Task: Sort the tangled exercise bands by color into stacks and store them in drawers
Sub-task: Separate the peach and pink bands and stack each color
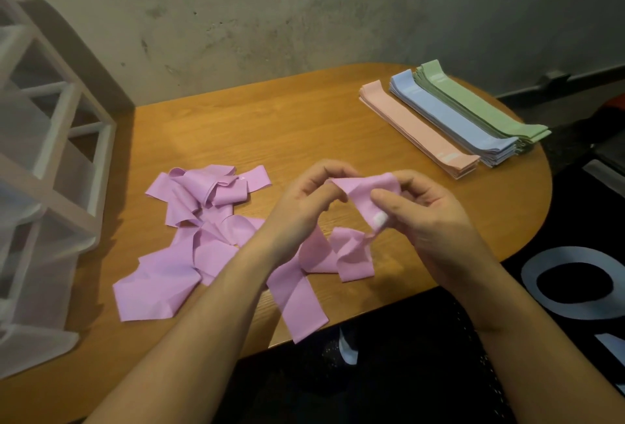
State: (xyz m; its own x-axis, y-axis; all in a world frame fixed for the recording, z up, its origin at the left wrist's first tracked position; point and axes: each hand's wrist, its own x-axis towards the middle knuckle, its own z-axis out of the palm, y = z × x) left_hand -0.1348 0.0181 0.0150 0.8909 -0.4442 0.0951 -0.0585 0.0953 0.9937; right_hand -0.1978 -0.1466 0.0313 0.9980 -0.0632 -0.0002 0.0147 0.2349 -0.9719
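1. Two hands work on one purple band point(367, 192), which you hold raised above the wooden table point(270, 119) near its front edge.
2. Your left hand point(304, 200) has its fingers curled and pinches the band's upper left end.
3. Your right hand point(419, 207) has its fingers curled over the band's right side, with the thumb pressing the band near a white patch.
4. The band trails down from your hands to the table, and one flat end overhangs the front edge.
5. A tangled pile of purple bands point(196, 230) lies on the table to the left of your hands.
6. Sorted stacks lie side by side at the far right of the table: a pink stack point(416, 129), a blue stack point(449, 119) and a green stack point(480, 105).
7. A white drawer unit point(50, 166) stands at the left of the table.
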